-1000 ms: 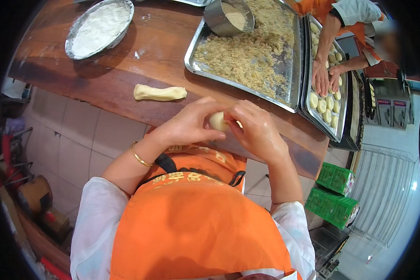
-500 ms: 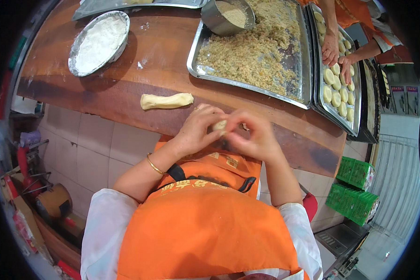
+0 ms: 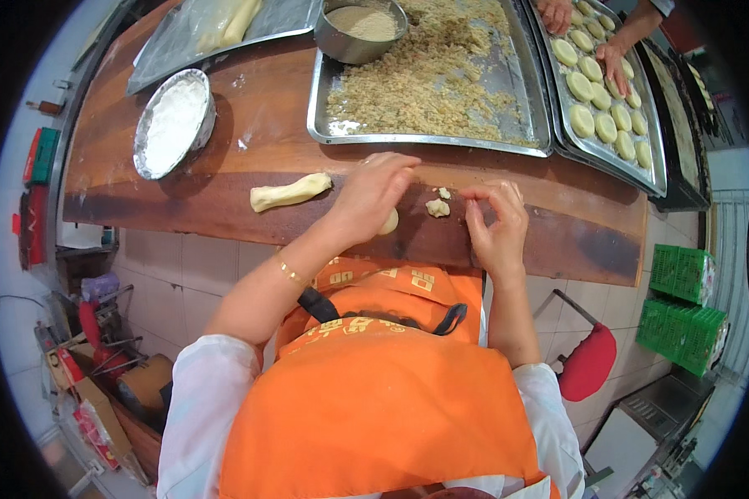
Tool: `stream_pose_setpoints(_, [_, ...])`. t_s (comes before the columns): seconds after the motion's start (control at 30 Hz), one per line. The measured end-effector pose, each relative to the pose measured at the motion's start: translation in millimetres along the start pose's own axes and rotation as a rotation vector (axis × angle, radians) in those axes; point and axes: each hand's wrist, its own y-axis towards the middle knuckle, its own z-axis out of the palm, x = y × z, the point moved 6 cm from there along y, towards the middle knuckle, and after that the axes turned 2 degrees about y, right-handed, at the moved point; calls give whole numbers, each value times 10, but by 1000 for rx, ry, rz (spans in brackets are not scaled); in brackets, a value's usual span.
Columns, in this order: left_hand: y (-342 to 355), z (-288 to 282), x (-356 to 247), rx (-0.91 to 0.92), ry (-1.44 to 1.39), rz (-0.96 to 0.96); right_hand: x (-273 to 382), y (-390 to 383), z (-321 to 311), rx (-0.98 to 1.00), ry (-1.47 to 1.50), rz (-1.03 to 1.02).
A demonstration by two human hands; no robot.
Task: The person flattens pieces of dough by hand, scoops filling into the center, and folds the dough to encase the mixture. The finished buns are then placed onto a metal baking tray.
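Note:
My left hand [image 3: 374, 195] lies flat on the table's near edge with its fingers stretched out. A small pale dough piece [image 3: 389, 222] shows from under its palm edge; the rest of that piece is hidden. To its right sit a torn lump of dough [image 3: 438, 208] and a smaller crumb [image 3: 444, 193]. My right hand [image 3: 498, 218] is just beyond them, thumb and forefinger curved toward each other with a small gap and nothing visible between. A pale dough roll [image 3: 290, 193] rests to the left of my left hand.
Beyond my hands, a metal tray [image 3: 424, 140] holds crumbly filling and a round metal tin [image 3: 360, 33]. Flour fills a bowl [image 3: 175, 125] at left. Another person's hands [image 3: 612, 62] touch flat dough rounds on the right tray [image 3: 656, 170]. A plastic-covered tray [image 3: 154, 62] stands far left.
My hands were together around a small dough piece and have come apart. The left is now down over dough on the table, and torn bits lie between the hands. The view has shifted.

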Motion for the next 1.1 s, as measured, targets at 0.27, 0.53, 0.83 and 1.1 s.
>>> stream_pose_setpoints(0.27, [128,313,-81,219,472,154,-137,-181,-130,-93,82,51])
stream_pose_setpoints(0.53, [127,434,39,299,546,96,-178,-238,-206,-88,115,70])
stream_pose_setpoints(0.83, [121,374,414,306,215,-22,-113,-295,-250,-63,161,87])
stream_pose_setpoints(1.1, [-440,170,183,157,145,82,-279,-549,-129,-3,225,199])
